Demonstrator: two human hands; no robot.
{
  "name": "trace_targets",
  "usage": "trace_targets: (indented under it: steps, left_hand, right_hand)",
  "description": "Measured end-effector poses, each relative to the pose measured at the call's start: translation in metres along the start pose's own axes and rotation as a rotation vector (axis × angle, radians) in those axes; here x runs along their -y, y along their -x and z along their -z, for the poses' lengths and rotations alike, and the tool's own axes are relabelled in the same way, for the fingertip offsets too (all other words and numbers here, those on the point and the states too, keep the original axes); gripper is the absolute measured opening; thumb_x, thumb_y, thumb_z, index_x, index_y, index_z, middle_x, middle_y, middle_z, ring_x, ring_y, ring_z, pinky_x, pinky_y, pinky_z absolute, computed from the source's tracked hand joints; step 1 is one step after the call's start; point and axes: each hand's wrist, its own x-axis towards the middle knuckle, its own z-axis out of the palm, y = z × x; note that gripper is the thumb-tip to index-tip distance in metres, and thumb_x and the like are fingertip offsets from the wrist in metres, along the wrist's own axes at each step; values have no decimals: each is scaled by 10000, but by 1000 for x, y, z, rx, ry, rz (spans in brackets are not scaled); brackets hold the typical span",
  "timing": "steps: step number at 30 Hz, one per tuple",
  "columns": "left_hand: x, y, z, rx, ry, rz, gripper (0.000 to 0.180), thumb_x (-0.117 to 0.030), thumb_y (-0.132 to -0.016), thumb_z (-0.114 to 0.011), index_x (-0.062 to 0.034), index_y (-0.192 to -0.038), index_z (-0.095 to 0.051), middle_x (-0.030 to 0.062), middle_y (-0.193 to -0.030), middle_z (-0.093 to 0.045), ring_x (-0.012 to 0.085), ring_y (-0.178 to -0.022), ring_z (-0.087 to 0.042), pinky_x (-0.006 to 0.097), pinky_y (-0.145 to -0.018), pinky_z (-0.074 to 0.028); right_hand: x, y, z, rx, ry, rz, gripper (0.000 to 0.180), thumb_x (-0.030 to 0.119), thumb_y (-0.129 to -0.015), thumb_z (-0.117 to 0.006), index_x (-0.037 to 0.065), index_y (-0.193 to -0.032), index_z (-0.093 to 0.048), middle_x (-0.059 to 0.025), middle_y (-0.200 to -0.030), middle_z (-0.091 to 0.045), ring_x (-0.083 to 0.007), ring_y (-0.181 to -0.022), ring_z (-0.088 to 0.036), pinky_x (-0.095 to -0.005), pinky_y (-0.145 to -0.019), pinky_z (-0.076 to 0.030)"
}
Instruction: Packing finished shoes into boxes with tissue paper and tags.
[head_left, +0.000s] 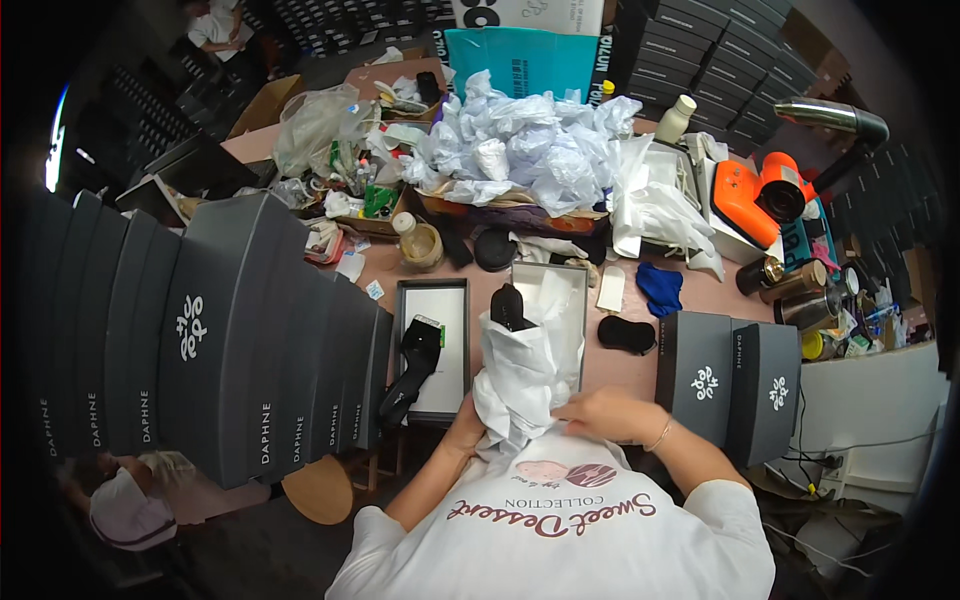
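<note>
A sheet of white tissue paper [520, 375] stands bunched close to my body, with the dark tip of a black shoe [509, 306] sticking out of its top. At its lower left, my left hand [464, 430] is closed on the paper, its fingers partly hidden by it. On the other side my right hand [602, 413] closes its fingertips on the paper's edge. Behind the paper lies an open shoebox [582, 300] with white paper inside. A second black shoe [421, 345], a heeled one, rests across a shallow grey tray-like box part [465, 345] to the left.
Grey shoeboxes [225, 330] stand in a long row at the left, and two more [694, 375] at the right. A heap of crumpled paper [530, 140] fills the back. Nearby lie a black pad [627, 335], a blue cloth [658, 289], a glue jar [418, 243] and an orange device [742, 205].
</note>
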Motion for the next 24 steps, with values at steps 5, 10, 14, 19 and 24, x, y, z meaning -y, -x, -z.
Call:
trace_targets:
  steps: [5,10,14,19,24]
  left_hand:
    - [-41,-1,-10,321,-609,167,821,-78,-651,-820,-33,-1354,-398,62,-1284,-524,172,-1188,-490,313,-1036,-355]
    - [-59,8,-16,447,-670,187,1017,-148,-624,-839,-51,-1448,-251,120,-1438,-354,211,-1345,-309,318,-1108,-224]
    - [-61,18,-14,379,-557,179,910,-123,-731,-759,-54,-1465,-225,125,-1424,-359,210,-1298,-346,318,-1069,-264]
    - [-59,22,16,86,-113,247,501,-27,-882,-574,-22,-1358,-420,51,-1066,-607,79,-766,-583,192,-587,-477]
    - [-103,-2,47,-462,-213,-402,214,5,-879,-474,-7,-1040,-615,59,-909,-624,119,-767,-570,233,-610,-466]
  right_hand:
    - [-31,2,58,-498,-736,-8,399,271,-863,-658,38,-1177,-581,-100,-1060,-636,-200,-909,-609,-317,-770,-491]
    - [-51,-5,32,-273,-795,-69,439,295,-809,-732,32,-1121,-569,-28,-1021,-561,-100,-942,-489,-232,-810,-412]
    - [-43,-12,15,-379,-1193,-293,269,211,-826,-672,54,-1017,-565,20,-926,-518,-81,-883,-457,-198,-785,-373]
    - [-79,9,24,-1013,-1363,-330,161,198,-892,-605,64,-980,-589,32,-850,-552,-50,-767,-497,-203,-699,-414]
    - [-105,43,41,-1411,-1329,-230,121,179,-908,-586,67,-953,-569,30,-796,-551,-51,-709,-532,-205,-645,-442]
